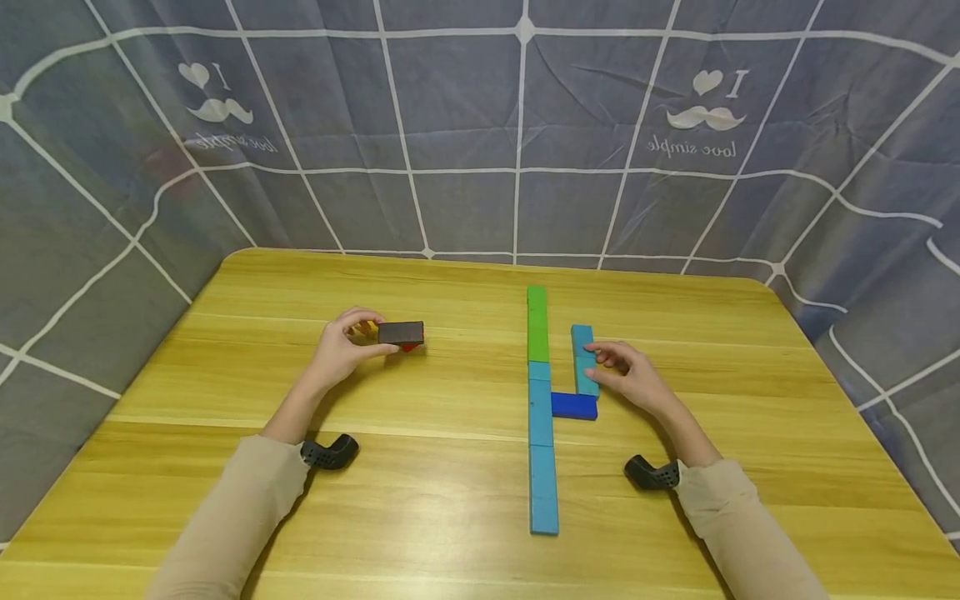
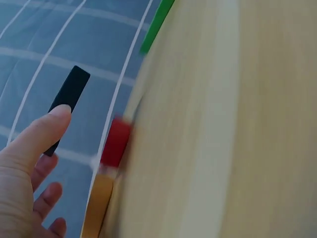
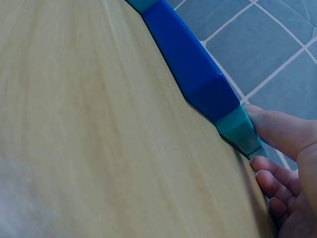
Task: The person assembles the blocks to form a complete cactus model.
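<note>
My left hand (image 1: 339, 348) pinches a black block (image 1: 401, 333) between thumb and fingers, held above the table. Below it a red block (image 2: 116, 142) and an orange block (image 2: 96, 206) show in the left wrist view; in the head view they are mostly hidden. On the right, my right hand (image 1: 632, 375) has thumb and fingertips at the right side of two light blue blocks (image 1: 584, 363) laid end to end. Whether the fingertips press on them is hard to tell. A dark blue block (image 1: 574, 406) joins their near end to a long row of light blue blocks (image 1: 541, 412).
A green piece (image 1: 537, 323) forms the far end of the long row. The wooden table (image 1: 450, 500) reaches back to a grey curtain (image 1: 465, 133) with white lines. Black wrist devices (image 1: 330, 452) sit at both sleeves.
</note>
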A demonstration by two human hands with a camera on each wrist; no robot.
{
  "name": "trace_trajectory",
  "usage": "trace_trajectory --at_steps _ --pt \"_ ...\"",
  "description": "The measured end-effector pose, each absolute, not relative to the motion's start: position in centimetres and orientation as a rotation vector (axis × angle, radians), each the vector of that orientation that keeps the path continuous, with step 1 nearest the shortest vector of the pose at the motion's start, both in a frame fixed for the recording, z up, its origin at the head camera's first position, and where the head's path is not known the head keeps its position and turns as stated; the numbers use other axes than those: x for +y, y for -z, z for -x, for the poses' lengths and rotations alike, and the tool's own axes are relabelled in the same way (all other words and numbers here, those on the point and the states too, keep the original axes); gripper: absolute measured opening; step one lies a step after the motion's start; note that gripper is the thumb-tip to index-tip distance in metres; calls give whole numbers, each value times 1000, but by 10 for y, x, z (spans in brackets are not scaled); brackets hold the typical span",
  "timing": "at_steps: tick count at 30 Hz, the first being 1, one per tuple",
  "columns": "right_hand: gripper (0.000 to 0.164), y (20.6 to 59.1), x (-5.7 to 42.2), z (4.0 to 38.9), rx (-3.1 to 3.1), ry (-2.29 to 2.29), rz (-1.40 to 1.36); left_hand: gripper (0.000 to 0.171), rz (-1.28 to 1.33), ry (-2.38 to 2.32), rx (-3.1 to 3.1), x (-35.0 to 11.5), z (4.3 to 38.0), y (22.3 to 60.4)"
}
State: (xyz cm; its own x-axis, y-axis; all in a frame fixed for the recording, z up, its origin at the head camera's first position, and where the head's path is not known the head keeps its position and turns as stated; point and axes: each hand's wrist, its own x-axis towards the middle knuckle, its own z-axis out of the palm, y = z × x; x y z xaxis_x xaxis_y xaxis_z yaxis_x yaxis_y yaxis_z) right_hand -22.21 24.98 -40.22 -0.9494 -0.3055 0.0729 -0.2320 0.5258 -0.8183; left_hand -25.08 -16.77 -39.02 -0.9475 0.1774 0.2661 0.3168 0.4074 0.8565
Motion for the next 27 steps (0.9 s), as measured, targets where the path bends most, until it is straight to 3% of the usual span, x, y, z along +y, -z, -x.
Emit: trace_trajectory --at_steps 15,27 --pt "39 402 250 222 2676 1398 449 34 714 1559 -2450 -85 271 426" --pt "39 402 249 222 2659 1417 444 36 769 1473 -2565 -56 275 439"
